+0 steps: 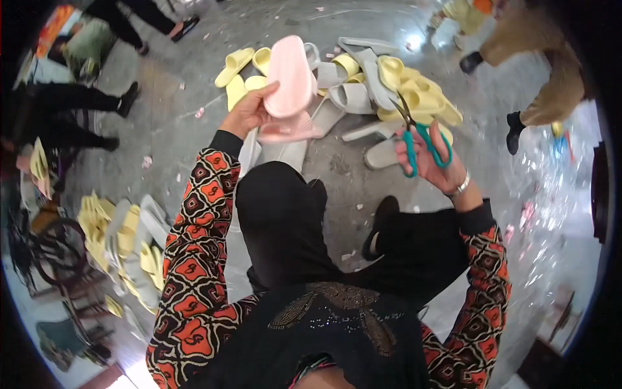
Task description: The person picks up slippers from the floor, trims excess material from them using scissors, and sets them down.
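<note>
My left hand grips a pink slide slipper by its near left edge, with the flat sole turned up. Just below it is a second pink slipper with a ridged strap; whether my fingers also hold this one is hidden. In my right hand are scissors with teal handles, fingers through the loops. Their dark blades point up and away, slightly apart, over the slipper pile. A grey slipper lies beside my right fingers.
Yellow slippers and grey slippers lie heaped on the concrete floor ahead. Another slipper pile is at my left, near a dark wheel. Other people's legs stand around. Clear plastic sheeting covers floor at right.
</note>
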